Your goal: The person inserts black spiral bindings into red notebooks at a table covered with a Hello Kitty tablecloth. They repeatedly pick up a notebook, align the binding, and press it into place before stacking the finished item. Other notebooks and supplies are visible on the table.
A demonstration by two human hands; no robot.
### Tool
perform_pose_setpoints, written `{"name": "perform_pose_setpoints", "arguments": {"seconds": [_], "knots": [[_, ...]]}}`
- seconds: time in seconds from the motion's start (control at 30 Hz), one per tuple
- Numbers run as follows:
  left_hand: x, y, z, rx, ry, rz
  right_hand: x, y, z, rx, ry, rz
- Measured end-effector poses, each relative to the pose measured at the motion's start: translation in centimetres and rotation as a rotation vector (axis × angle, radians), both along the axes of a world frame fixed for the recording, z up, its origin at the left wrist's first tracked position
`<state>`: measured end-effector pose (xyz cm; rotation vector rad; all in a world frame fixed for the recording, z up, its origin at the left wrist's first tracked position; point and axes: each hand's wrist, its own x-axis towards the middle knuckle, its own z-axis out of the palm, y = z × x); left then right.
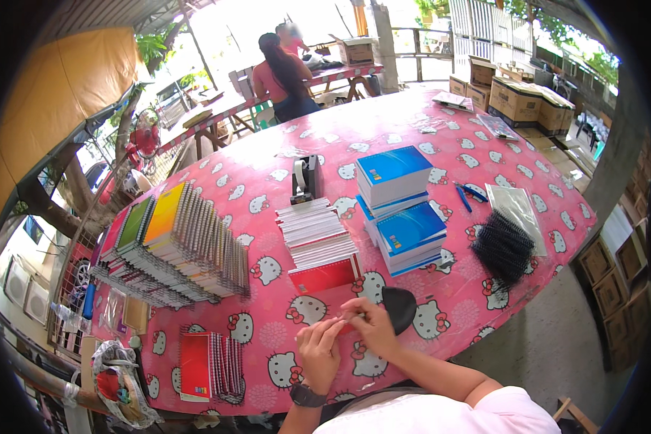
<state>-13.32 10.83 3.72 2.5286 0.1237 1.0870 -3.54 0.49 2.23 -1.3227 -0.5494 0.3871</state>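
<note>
My left hand (320,352) and my right hand (371,329) meet above the pink table cover, fingertips pinched close together. Whatever they hold is too small or too hidden to make out. Beside the right hand lies a flat black rounded thing (400,309). Just beyond the hands is a stack of unbound red-covered notebooks (325,275), fanned out with page edges showing. Blue-covered notepads (410,230) stand in piles to its right. At the near left, a few spiral-bound red notebooks (197,365) lie together.
Tall stacks of spiral notebooks (168,217) fill the left side. Behind the loose stack stands a black tape dispenser (307,181). Blue pens (464,197), black spiral coils (503,247) and a clear plastic sheet (519,210) lie right. People (282,76) sit at a far table; cardboard boxes (517,100) stand beyond.
</note>
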Motion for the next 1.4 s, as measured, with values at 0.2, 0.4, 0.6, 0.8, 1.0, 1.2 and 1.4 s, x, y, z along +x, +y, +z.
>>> {"name": "perform_pose_setpoints", "arguments": {"seconds": [0.2, 0.4, 0.6, 0.8, 1.0, 1.2, 1.4], "knots": [[0.4, 1.0, 0.0, 0.006, -0.014, -0.02, 11.7, -13.6, -0.1, -0.288, -0.478, -0.683], [1.4, 0.5, 0.0, 0.006, -0.058, 0.024, 14.5, -20.9, -2.6, -1.208, -0.875, -0.897], [1.4, 0.6, -0.3, -0.028, -0.044, -0.001, 16.2, -21.8, -1.1, -1.163, -0.907, -0.78], [1.2, 0.9, 0.2, -0.055, -0.055, 0.015, 16.6, -21.3, 2.2, -0.809, -0.967, -0.939], [2.2, 0.5, 0.3, -0.079, 0.003, 0.028, 18.3, -19.6, 1.7, -0.9, -1.009, -0.725], [1.6, 0.4, 0.3, -0.09, 0.02, 0.005, 24.9, -29.6, 1.5, -0.536, 0.009, -0.653], [1.8, 0.7, 0.4, -0.086, 0.01, 0.01, 20.2, -24.4, 7.1, -0.51, -0.169, -0.29]]}}
